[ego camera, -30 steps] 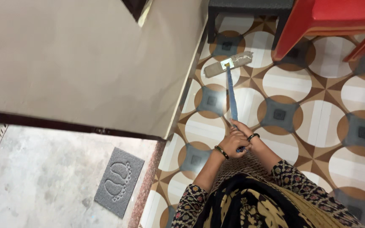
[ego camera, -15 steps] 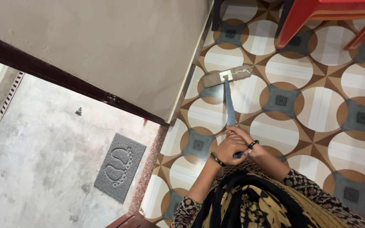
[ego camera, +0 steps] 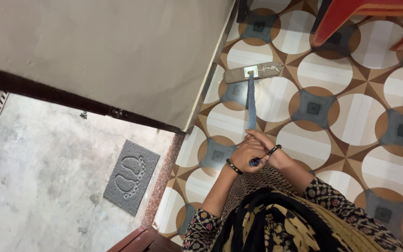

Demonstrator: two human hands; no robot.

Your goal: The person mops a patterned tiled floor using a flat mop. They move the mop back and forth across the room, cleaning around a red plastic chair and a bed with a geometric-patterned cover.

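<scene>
I see the mop [ego camera: 252,88] at upper centre, its flat head on the patterned floor [ego camera: 350,116] beside the wall [ego camera: 117,51]. My left hand [ego camera: 246,156] and right hand [ego camera: 261,142] both grip its blue handle. A grey doormat [ego camera: 131,176] lies lower left.

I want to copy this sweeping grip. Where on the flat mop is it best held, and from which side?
Grip the flat mop at the near, upper end of its blue handle, coming from behind it. The handle slants up toward the person, so that end sits where the left hand and right hand clasp it together.
</scene>
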